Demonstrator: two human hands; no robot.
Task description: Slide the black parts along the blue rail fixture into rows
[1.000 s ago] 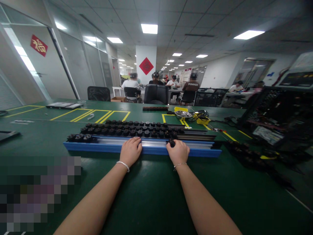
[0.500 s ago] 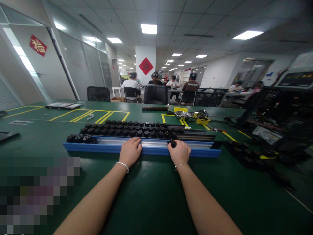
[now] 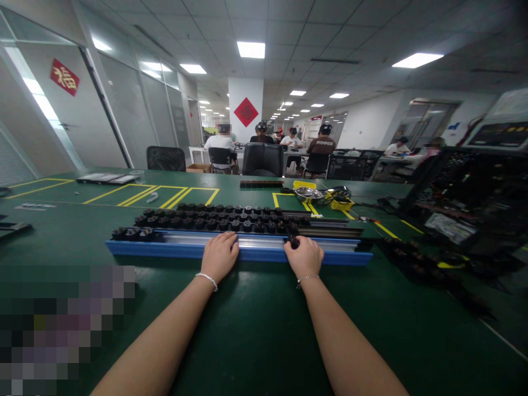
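Head view showed a green counter [image 3: 264,330] carrying a long blue tray [image 3: 165,250] with metal rails, placed crosswise within easy reach. Rows of black knobs [image 3: 214,217] lay behind it, apparently as stock. The left hand [image 3: 220,256] rested flat and empty on the tray's near edge, seemingly steadying it. The right hand [image 3: 304,257] pinched one small black knob [image 3: 293,241] at the rail, fingers curled closed.

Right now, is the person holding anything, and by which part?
The right hand pinches a small black round part at its near side, over the long blue and silver rail tray. The left hand only rests flat on that tray.
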